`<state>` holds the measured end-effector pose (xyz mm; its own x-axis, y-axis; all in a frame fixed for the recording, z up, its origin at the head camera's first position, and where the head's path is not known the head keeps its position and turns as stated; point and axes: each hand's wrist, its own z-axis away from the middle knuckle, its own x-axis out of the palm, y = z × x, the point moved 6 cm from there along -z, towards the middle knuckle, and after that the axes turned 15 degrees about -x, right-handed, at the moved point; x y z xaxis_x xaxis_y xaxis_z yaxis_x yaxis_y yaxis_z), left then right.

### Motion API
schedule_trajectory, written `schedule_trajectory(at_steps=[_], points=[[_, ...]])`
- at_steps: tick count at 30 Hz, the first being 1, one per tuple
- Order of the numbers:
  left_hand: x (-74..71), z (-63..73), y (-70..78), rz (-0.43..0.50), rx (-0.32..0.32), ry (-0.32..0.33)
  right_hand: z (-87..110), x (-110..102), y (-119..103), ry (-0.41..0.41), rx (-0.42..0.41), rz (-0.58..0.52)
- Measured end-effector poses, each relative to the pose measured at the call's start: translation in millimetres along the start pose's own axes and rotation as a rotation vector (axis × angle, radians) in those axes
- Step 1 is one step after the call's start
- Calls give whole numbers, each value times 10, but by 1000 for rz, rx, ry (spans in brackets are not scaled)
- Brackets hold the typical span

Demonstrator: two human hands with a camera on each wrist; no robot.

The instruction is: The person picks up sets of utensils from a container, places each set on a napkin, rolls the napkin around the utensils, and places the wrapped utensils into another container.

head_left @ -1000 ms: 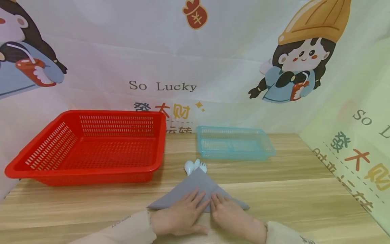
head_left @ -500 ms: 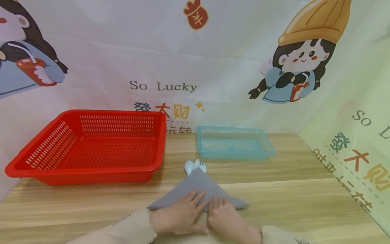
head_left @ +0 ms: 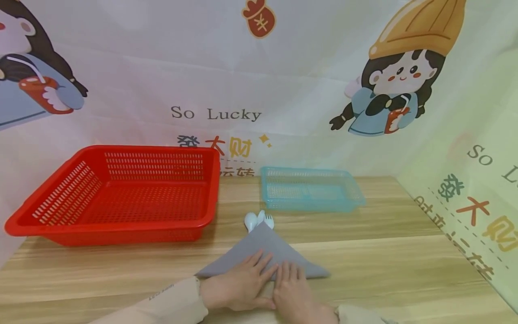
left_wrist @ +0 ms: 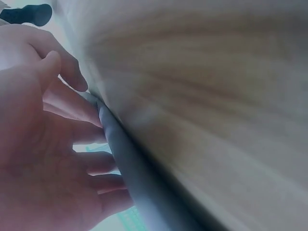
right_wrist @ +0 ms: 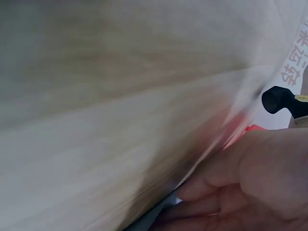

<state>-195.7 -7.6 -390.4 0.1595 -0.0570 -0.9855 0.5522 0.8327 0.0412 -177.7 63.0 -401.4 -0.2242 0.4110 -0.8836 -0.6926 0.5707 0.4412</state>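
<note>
A grey cloth, folded into a triangle, lies on the wooden table with its point facing away. White plastic cutlery, a spoon, a fork and a third piece between them, pokes out from under that point; the handles are hidden beneath the cloth. My left hand rests on the cloth's near edge, fingers straight and spread. Beside it, my right hand presses the same edge with straight fingers. In the left wrist view the cloth's edge runs along under the left fingertips.
A large red basket stands at the left. Farther back on the right is a small light blue basket. A printed white sheet hangs behind the wooden table.
My right hand curled its fingers at the cloth's near edge, then straightened them and shifted slightly toward the left hand. The left hand, cloth and cutlery have stayed in place.
</note>
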Motion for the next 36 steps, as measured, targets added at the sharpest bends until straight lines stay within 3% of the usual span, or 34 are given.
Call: schedule_trajectory(at_steps=[6, 21, 28, 36], points=[[-1, 7, -9, 13, -1, -14, -20, 83, 7, -141, 54, -53], [6, 3, 0, 23, -4, -35, 140, 275, 95, -134, 179, -153], [11, 7, -8, 33, -19, -53, 283, 385, 179, -136, 138, -90], [-3, 16, 0, 40, -20, -58, 455, 456, 280, -150, 175, -151]])
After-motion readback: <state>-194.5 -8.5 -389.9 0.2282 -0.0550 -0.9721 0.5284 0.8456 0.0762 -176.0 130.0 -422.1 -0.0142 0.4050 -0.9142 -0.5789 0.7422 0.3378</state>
